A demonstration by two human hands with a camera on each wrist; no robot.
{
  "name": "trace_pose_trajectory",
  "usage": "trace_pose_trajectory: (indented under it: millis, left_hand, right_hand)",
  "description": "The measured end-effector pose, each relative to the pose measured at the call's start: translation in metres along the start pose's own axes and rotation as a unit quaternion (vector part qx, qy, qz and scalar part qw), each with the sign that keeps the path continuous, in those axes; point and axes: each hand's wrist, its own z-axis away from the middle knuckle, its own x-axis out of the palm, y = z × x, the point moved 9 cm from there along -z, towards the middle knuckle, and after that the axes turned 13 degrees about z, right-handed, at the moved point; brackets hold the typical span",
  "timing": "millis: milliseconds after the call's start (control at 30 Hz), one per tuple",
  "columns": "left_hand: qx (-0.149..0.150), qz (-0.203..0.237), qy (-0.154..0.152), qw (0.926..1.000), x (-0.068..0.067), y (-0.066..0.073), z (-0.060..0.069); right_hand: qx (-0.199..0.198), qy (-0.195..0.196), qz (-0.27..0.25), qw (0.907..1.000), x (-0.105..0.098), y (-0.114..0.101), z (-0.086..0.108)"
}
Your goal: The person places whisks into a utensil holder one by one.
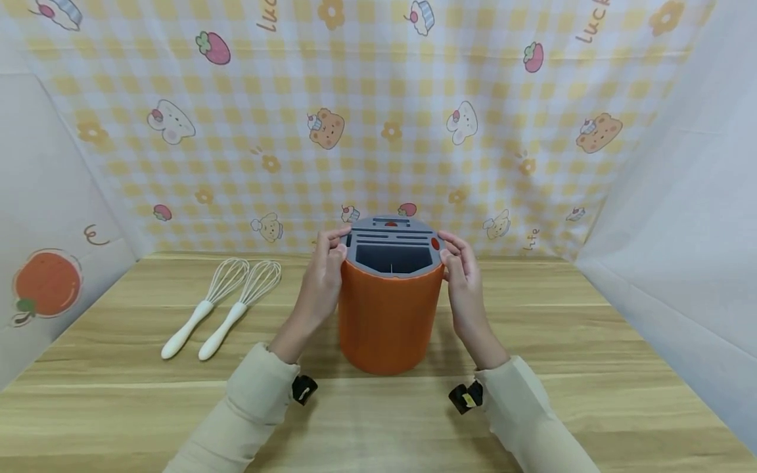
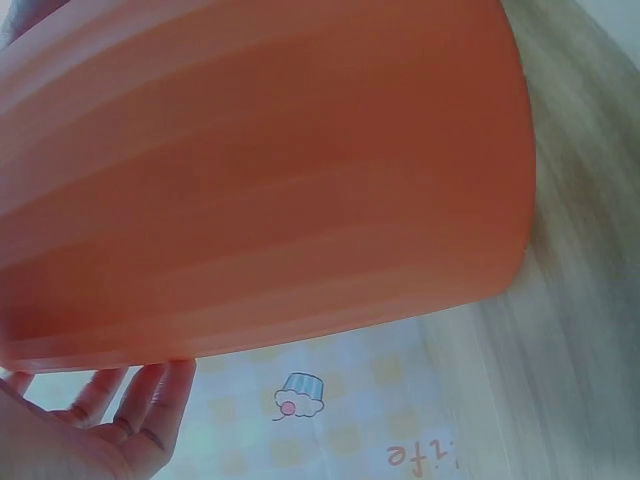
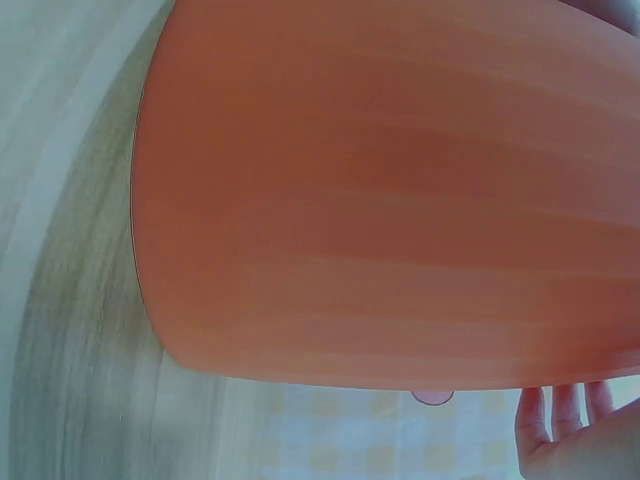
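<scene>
An orange, round knife block with a grey slotted top stands upright on the table. Its top has several narrow slots and one wide opening near the front. At the left of the rim, my left hand grips the block, thumb at the front edge. My right hand holds the opposite side of the rim in the same way. The block's orange wall fills most of the left wrist view, with fingers against it. Likewise, fingers touch the wall in the right wrist view.
Two white-handled whisks, a left one and a right one, lie side by side on the wooden table, left of the block. A yellow checked cloth hangs behind, and pale sheets close off both sides.
</scene>
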Motion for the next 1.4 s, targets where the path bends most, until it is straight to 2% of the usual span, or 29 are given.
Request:
trace_pose_trajectory:
  millis: [333,633,867,1100,1400]
  left_hand:
    - [0.006,-0.007,0.007,0.9999,-0.002,0.006,0.009]
    - [-0.003,-0.011,0.007,0.9999,-0.001,0.007,0.015]
    - [-0.005,-0.027,0.007,0.9996,-0.004,0.009,0.018]
    - [-0.003,-0.039,-0.007,0.9992,-0.005,0.011,0.017]
    - [-0.003,-0.067,-0.024,0.9975,-0.010,0.016,0.015]
  right_hand:
    - [0.003,-0.004,0.006,1.0000,-0.001,-0.003,0.008]
    - [0.009,-0.011,0.022,0.9997,-0.003,-0.003,0.013]
    - [0.012,-0.045,0.054,0.9974,-0.001,-0.010,0.015]
    - [0.019,-0.087,0.095,0.9915,-0.003,-0.014,0.014]
    - [0.004,-0.091,0.118,0.9888,-0.004,-0.014,0.014]
